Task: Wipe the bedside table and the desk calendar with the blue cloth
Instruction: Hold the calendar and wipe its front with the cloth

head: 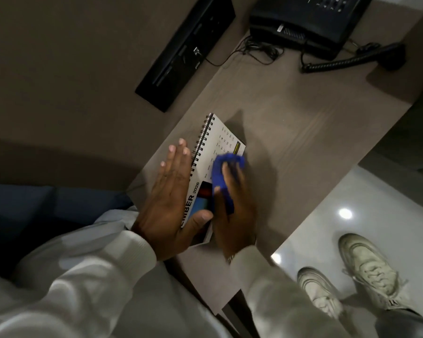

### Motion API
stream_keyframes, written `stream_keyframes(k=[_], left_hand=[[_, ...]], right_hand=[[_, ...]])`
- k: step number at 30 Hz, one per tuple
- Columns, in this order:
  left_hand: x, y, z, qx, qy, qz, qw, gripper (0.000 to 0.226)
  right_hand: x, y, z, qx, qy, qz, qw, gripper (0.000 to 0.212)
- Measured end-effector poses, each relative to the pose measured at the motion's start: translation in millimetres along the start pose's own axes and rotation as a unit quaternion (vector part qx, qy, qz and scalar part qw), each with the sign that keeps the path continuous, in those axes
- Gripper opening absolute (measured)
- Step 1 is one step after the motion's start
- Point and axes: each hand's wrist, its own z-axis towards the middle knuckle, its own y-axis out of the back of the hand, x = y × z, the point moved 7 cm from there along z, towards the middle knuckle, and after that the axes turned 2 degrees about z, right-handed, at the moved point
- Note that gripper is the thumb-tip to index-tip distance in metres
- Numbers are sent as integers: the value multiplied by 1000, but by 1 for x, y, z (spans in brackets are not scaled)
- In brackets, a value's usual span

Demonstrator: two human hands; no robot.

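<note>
A white spiral-bound desk calendar (224, 136) stands on the brown bedside table (303, 123), near its left edge. My left hand (174, 198) braces it from the spiral side, fingers flat and straight, thumb on the lower front page. My right hand (232, 211) grips the bunched blue cloth (221, 176) and presses it against the calendar's front page, covering part of the date grid. Both arms wear pale sleeves.
A black desk phone (308, 18) with a coiled cord (347, 62) and tangled cables sits at the table's far end. A black wall panel (186, 50) is mounted to the left. Pale shoes (366, 264) stand on the glossy floor on the right.
</note>
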Motion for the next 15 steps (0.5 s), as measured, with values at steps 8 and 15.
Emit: stream_keyframes(k=[8,15], left_hand=[[0,-2,0,14,-2,36,999,92],[1,-2,0,9,-4,32,999,91]], right_hand=[[29,-3,1,13,88,-10,996,45],[1,3,22,-5,-2,-3,1000,48]])
